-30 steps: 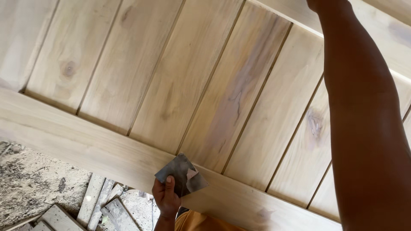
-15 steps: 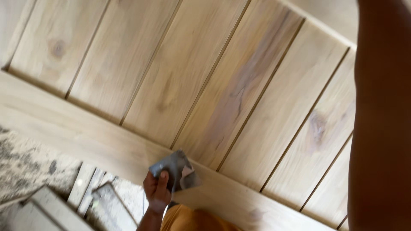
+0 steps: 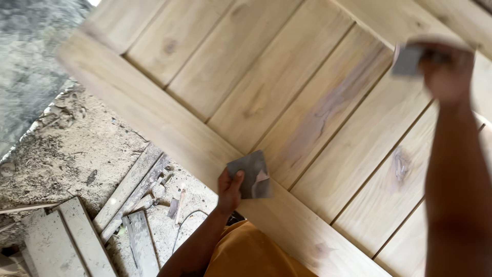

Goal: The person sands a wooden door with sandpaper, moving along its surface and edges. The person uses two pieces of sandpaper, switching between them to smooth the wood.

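Since the earlier frames the view has swung: the right hand (image 3: 447,69), out of shot before w/ only the forearm showing, is now in view at top right, and more of the dirt floor (image 3: 66,149) shows at left. The left hand (image 3: 229,191) has stayed on the lower rail of the wooden door panel (image 3: 287,102).

Left fingers (image 3: 237,179) are closed round the near edge of a grey sandpaper sheet (image 3: 251,173), thumb on top; the sheet lies flat on the rail, just beyond the fingertips. Right fingers are curled shut on a second grey piece (image 3: 407,60), blurred, held vs. the upper boards; can't tell if it touches the wood. The two hands are well apart. Below the left wrist: orange cloth (image 3: 246,254); left of it, loose planks (image 3: 77,241) on the floor.
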